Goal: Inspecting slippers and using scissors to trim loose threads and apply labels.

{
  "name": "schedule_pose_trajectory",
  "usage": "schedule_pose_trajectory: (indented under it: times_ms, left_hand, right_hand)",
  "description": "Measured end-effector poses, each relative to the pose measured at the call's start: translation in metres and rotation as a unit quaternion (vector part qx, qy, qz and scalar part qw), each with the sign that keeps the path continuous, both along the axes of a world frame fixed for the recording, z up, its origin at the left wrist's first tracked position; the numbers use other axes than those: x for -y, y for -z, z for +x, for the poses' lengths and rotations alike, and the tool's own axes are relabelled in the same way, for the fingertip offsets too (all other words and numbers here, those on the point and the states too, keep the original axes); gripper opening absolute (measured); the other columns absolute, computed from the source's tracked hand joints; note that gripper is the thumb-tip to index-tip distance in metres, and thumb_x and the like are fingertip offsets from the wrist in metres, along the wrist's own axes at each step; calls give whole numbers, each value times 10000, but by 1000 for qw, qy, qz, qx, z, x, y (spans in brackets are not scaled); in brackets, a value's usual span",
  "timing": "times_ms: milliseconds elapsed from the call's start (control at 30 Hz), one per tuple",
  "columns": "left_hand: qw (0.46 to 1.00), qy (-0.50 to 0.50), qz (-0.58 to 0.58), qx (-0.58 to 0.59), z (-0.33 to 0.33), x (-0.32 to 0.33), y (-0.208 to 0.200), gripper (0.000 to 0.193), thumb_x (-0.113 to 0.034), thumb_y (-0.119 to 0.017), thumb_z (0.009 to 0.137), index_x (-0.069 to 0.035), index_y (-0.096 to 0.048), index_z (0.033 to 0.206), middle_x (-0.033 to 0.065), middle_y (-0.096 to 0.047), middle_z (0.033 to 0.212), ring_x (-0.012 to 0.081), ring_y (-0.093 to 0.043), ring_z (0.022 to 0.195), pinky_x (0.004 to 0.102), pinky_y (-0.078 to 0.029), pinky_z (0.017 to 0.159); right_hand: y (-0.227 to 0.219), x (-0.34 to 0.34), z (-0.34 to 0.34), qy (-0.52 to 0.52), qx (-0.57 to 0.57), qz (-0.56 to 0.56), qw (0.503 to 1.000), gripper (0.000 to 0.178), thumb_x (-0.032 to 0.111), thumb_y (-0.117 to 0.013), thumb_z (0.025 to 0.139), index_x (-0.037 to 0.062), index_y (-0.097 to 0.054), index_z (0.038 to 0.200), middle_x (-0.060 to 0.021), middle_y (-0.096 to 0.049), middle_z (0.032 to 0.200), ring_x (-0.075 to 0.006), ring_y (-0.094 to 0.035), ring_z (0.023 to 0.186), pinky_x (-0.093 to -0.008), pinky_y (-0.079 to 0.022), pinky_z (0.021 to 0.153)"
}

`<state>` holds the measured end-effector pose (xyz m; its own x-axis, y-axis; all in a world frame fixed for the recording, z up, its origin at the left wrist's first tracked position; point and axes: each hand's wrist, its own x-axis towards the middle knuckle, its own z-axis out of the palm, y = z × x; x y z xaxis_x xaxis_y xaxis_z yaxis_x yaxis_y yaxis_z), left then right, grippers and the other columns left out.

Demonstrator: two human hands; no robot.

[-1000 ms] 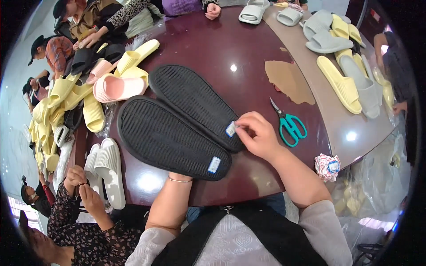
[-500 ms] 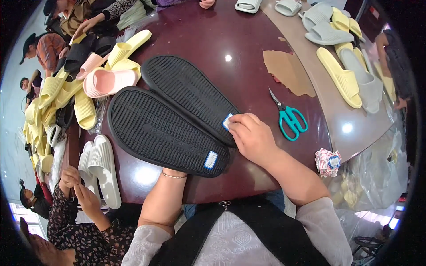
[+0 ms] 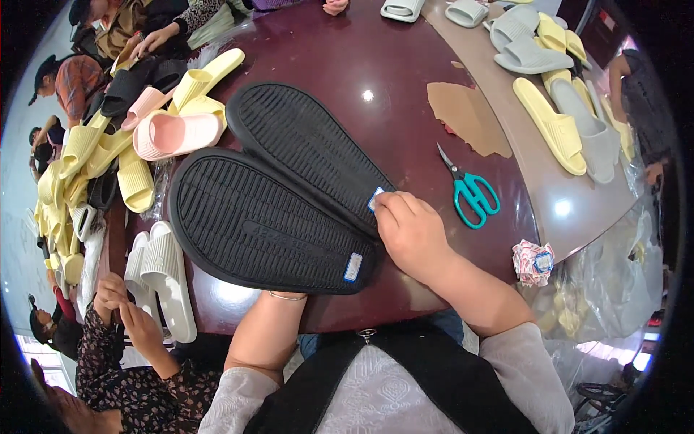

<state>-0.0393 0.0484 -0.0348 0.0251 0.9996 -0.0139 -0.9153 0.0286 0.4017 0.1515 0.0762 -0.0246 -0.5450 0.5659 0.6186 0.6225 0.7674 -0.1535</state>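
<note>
- While pressing a small white sticker [image 3: 376, 197] onto the upper black slipper sole [image 3: 303, 145] at frame centre, right hand [image 3: 410, 235] closed on it (fingertips pinched).
- Left hand hidden under the lower black slipper sole [image 3: 260, 220]: grip cannot be told.
- Likely light, flexible foam; best gripped at the edges, on the counter [image 3: 405, 79].

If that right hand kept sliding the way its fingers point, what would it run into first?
The right hand points up-left, fingers on a small white sticker. It would ride on across the ribbed sole of the upper black slipper; beyond lie the pink slipper and yellow ones, probably.

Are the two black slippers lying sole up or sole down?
Sole up: both black slippers show ribbed tread, and the right hand presses a small label onto one.
</note>
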Motion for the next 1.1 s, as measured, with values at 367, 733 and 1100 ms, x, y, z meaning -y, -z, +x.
schedule_pose_trajectory:
  times_ms: [367,733,1100]
  left_hand:
    - [999,32,-10,20,7,1,-8,514,-442,-409,940,-110,-459,1329,129,-449,1371,327,-461,1214,484,-384,1011]
    - [998,34,-8,46,6,-8,-1,535,-440,-368,953,-100,-402,1365,150,-389,1405,330,-436,1222,472,-381,1014]
    - [985,-27,-157,-72,8,-6,-7,564,-451,-330,962,-74,-367,1380,173,-342,1422,341,-386,1254,453,-357,1039]
  right_hand:
    - [8,-20,15,-69,-142,-128,979,157,8,-657,719,21,-610,868,-74,-610,931,-258,-605,825,-341,-510,691]
    - [3,-14,10,-45,-64,-73,994,135,40,-664,712,25,-615,837,-71,-605,943,-247,-607,806,-345,-507,672]
    - [3,-18,6,-31,-60,-74,995,157,13,-660,679,4,-604,824,-85,-599,947,-253,-601,790,-342,-506,662]
